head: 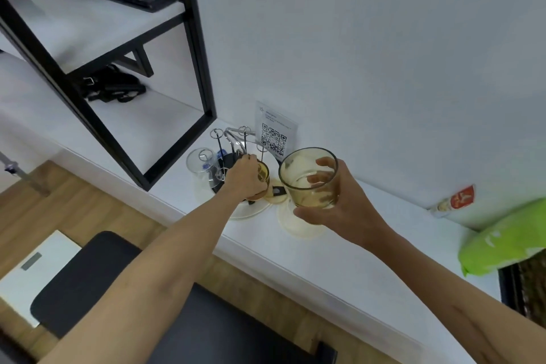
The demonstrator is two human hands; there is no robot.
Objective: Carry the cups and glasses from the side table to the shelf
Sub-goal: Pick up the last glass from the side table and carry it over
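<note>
A QR-code card [274,134] stands at twelve o'clock; the right hand [334,204] grips an amber glass [307,179] with curled fingers, and the left hand [246,176] grips another glass [263,172].

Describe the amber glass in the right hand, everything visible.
The amber glass is a short, wide, straight-walled tumbler of see-through yellowish glass with a thick base, and looks empty. It is held up off the white counter, tilted so its open mouth faces the camera. The right hand grips it from the side, thumb low on the near wall, fingers showing through the glass on the far wall. Nothing else touches it.
</note>
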